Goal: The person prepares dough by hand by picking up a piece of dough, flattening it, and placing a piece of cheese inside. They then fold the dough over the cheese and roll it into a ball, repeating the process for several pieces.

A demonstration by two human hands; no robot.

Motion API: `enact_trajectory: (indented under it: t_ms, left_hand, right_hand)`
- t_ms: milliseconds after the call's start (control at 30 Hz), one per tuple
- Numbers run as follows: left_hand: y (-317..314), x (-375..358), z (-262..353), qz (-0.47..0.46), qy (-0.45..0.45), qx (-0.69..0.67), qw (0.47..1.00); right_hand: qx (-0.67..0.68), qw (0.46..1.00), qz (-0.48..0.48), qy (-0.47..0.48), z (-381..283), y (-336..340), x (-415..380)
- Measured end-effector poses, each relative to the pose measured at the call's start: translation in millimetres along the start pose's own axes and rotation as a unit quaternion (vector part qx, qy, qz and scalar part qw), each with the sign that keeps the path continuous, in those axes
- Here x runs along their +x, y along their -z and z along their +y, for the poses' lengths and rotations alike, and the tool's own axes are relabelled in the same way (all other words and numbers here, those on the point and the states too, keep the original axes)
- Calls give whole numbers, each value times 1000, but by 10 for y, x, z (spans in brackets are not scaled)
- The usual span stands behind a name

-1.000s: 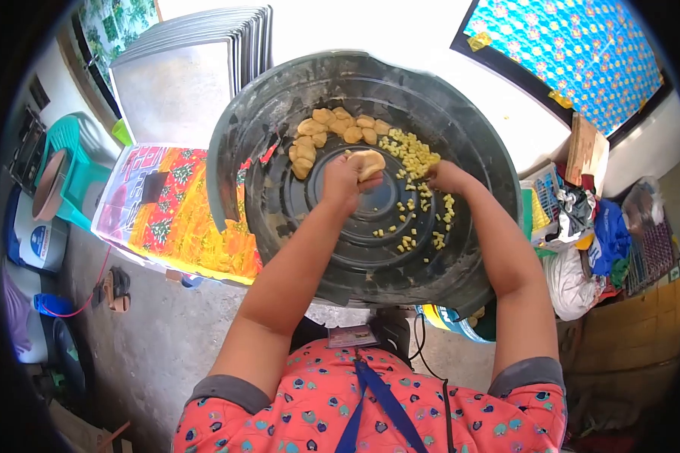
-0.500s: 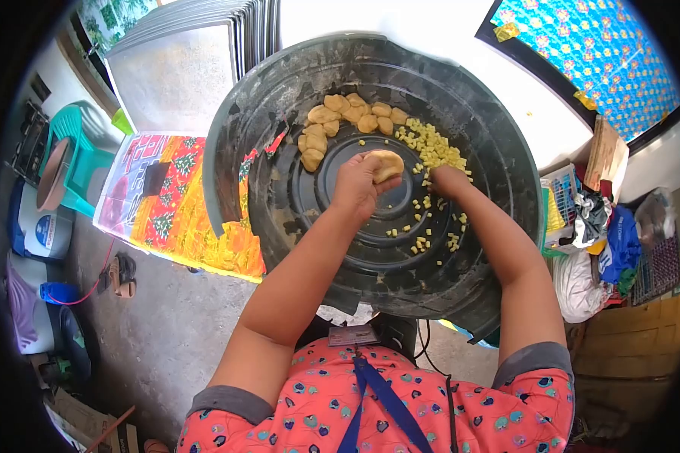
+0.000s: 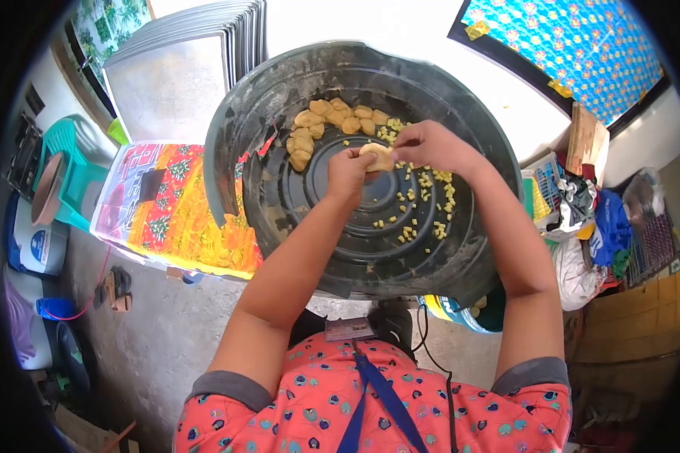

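A flattened piece of dough is pinched between the thumb and fingers of my left hand, over the middle of a large dark round tub. My right hand is at the right edge of this dough, fingers bent together; whatever they hold is too small to make out. Beyond my hands, several dough lumps lie in an arc at the tub's back left. Small yellow cubes are scattered under and around my right hand, partly hidden by it.
Metal trays stand upright at the back left, behind a table with a colourful cover. A green chair is at the far left. Bags and a basket crowd the right side. A bucket sits below the tub's right edge.
My right hand has moved from the yellow cubes up and left to the dough in my left hand. The tub appears slightly shifted left, and more of the bucket beneath it shows.
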State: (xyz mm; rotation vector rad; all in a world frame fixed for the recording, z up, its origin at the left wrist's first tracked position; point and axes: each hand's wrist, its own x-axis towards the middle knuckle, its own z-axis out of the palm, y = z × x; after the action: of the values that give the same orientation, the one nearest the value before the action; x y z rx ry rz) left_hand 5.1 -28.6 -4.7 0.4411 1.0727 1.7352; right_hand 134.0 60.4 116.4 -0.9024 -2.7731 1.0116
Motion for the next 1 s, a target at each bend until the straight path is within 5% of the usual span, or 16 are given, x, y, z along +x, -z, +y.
enact_trajectory:
  t_ms: [67,233,467,700,900,1000]
  left_hand:
    - [-26,-40,10,-32,18,-17,999]
    - [-22,-87,-28,-91,0,25,996]
    - [-38,-163,36,-149,-8,27,988]
    - [-8,-165,71,-150,10,-20,989]
    - [-26,-201,64,-166,-22,36,985]
    - [-31,-209,78,-198,-61,78,975]
  right_hand:
    - [-98,993,1,67,-42,-129,-103]
    - [-61,996,63,-29,150,-246,-171]
    - [-83,992,93,-14,83,-259,-259]
    - [-167,968,165,84,80,-377,-280]
    - [-73,993,90,-40,8,-337,-289]
    - [-39,987,154,8,89,-345,-261]
